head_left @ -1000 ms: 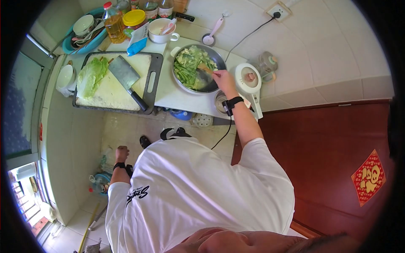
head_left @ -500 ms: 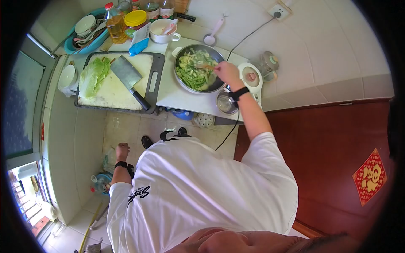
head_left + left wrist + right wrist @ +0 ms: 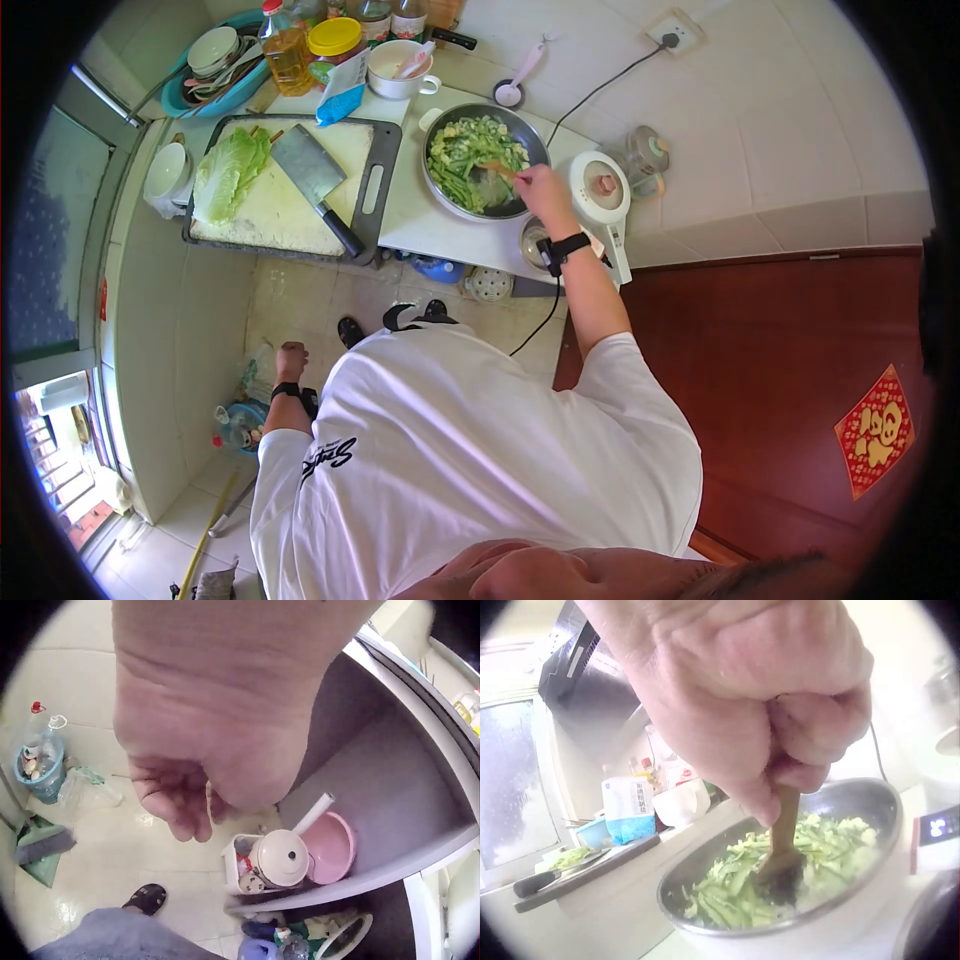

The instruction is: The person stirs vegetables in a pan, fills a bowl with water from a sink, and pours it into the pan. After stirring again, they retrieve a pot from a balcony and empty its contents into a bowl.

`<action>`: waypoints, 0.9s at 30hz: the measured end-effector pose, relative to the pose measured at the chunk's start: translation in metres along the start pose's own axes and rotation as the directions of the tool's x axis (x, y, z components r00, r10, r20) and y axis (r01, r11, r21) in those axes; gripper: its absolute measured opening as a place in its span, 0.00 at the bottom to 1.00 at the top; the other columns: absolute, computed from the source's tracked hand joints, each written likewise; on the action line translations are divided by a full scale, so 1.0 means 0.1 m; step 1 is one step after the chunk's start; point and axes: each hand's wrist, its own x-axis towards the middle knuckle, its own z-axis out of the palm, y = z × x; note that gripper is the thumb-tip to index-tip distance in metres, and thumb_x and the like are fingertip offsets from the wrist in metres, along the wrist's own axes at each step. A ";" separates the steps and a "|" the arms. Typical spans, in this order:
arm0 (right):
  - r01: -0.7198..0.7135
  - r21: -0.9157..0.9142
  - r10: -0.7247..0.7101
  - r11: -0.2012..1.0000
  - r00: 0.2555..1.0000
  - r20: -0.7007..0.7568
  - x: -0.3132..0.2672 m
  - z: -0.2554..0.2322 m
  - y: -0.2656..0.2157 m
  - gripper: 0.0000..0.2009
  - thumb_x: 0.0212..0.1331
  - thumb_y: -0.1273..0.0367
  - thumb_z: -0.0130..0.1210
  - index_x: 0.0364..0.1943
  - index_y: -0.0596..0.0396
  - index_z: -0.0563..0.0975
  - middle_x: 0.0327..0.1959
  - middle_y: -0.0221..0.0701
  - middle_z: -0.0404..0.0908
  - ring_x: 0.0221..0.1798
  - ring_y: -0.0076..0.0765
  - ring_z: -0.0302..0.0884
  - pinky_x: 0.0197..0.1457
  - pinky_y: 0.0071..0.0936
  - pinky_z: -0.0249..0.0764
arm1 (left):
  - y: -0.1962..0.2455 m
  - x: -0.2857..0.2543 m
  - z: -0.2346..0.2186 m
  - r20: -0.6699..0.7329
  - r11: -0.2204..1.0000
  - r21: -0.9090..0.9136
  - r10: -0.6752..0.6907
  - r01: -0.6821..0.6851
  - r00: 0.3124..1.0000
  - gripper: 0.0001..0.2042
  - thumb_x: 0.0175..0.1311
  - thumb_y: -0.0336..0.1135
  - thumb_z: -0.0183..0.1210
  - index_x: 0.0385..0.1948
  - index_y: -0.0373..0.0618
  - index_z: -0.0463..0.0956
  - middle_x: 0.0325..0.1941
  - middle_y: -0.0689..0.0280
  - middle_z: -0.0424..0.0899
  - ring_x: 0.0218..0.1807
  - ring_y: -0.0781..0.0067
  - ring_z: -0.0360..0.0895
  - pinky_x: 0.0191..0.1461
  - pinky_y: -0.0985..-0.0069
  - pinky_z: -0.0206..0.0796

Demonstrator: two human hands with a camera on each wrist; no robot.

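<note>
My right hand point(image 3: 547, 192) grips the handle of a wooden spatula point(image 3: 784, 829) over the pan. The spatula's dark lower end sits among chopped green vegetables point(image 3: 462, 150) mixed with pale yellow bits. They lie in a deep pan point(image 3: 535, 135) with a white outside and grey inside, on the counter. In the right wrist view, my fingers curl round the handle and the spatula stands nearly upright, its tip hidden in the food. My left hand point(image 3: 291, 358) hangs low beside my body, away from the counter. The left wrist view shows its fingers point(image 3: 184, 817) loosely curled and holding nothing.
Left of the pan, a cleaver point(image 3: 312, 165) and leafy greens point(image 3: 228, 180) lie on a cutting board point(image 3: 300, 222). A white lidded pot point(image 3: 600, 190) stands at the right. Behind are a white bowl point(image 3: 388, 82), an oil bottle point(image 3: 287, 60) and a blue basin point(image 3: 243, 92).
My right hand has moved the spatula about in the pan, shifting the vegetables. The left hand stays hanging at my side. The head view has shifted slightly.
</note>
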 end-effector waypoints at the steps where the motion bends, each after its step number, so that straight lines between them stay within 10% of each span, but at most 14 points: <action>1: -0.007 -0.018 0.007 1.000 1.000 0.018 0.06 -0.14 -0.05 0.07 0.48 0.64 0.58 0.29 0.47 0.84 0.26 0.40 0.82 0.31 0.49 0.80 0.36 0.41 0.76 | 0.04 -0.01 0.01 0.000 1.000 0.006 0.001 -0.001 1.000 0.10 0.60 0.41 0.50 0.34 0.47 0.76 0.25 0.66 0.80 0.20 0.77 0.74 0.19 0.78 0.59; 4: -0.021 -0.054 0.024 0.998 0.999 0.045 0.13 -0.54 -0.11 0.07 0.46 0.64 0.58 0.27 0.47 0.84 0.24 0.39 0.81 0.29 0.50 0.80 0.35 0.40 0.76 | 0.13 0.02 0.04 -0.054 0.992 -0.059 0.111 -0.114 0.992 0.12 0.58 0.38 0.53 0.32 0.37 0.77 0.22 0.62 0.81 0.19 0.75 0.75 0.21 0.76 0.65; 7: 0.051 -0.235 0.054 0.971 0.905 0.423 -0.01 -0.80 -0.15 0.09 0.45 0.60 0.58 0.26 0.47 0.85 0.25 0.38 0.82 0.30 0.45 0.80 0.35 0.37 0.76 | 0.09 0.06 0.10 -0.030 0.991 -0.066 0.111 -0.113 0.993 0.12 0.58 0.38 0.54 0.32 0.37 0.77 0.22 0.63 0.80 0.19 0.74 0.75 0.23 0.76 0.66; 12: -0.003 -0.146 0.063 0.989 0.910 0.410 -0.26 -0.18 -0.28 0.09 0.47 0.61 0.57 0.28 0.47 0.84 0.26 0.39 0.81 0.31 0.48 0.80 0.36 0.39 0.76 | -0.08 0.13 0.09 0.069 0.997 0.072 -0.040 0.035 0.997 0.10 0.60 0.41 0.50 0.35 0.48 0.76 0.26 0.66 0.80 0.20 0.76 0.73 0.19 0.77 0.60; 15: -0.018 -0.076 0.021 0.997 0.999 0.042 -0.14 0.17 -0.24 0.08 0.49 0.62 0.57 0.26 0.48 0.84 0.26 0.39 0.82 0.31 0.49 0.80 0.38 0.42 0.77 | -0.06 0.09 0.05 0.052 0.998 0.039 -0.053 0.051 0.997 0.10 0.60 0.41 0.50 0.35 0.48 0.76 0.26 0.66 0.80 0.20 0.76 0.73 0.19 0.76 0.60; 18: 0.023 -0.072 -0.021 0.997 0.999 0.026 0.11 0.02 -0.15 0.08 0.48 0.63 0.57 0.26 0.48 0.84 0.25 0.40 0.81 0.30 0.49 0.80 0.36 0.42 0.76 | 0.06 0.07 0.04 -0.019 0.999 -0.016 0.049 -0.050 0.999 0.10 0.57 0.37 0.52 0.30 0.42 0.78 0.21 0.65 0.80 0.17 0.76 0.73 0.18 0.77 0.62; 22: -0.003 -0.085 0.010 0.996 0.997 0.076 0.23 -0.55 -0.12 0.08 0.48 0.62 0.57 0.26 0.48 0.84 0.25 0.40 0.81 0.30 0.49 0.80 0.35 0.41 0.76 | 0.14 0.01 0.11 -0.029 0.990 -0.079 0.111 -0.114 0.993 0.10 0.58 0.36 0.52 0.32 0.41 0.78 0.22 0.65 0.80 0.18 0.76 0.74 0.18 0.77 0.63; 27: 0.050 -0.518 0.170 0.854 0.914 0.369 0.18 -0.78 0.24 0.09 0.47 0.61 0.59 0.28 0.46 0.85 0.26 0.37 0.82 0.30 0.45 0.81 0.34 0.37 0.76 | 0.01 -0.01 0.14 0.000 0.998 -0.050 0.049 -0.049 0.999 0.10 0.58 0.36 0.52 0.33 0.40 0.77 0.22 0.63 0.81 0.19 0.76 0.74 0.20 0.77 0.64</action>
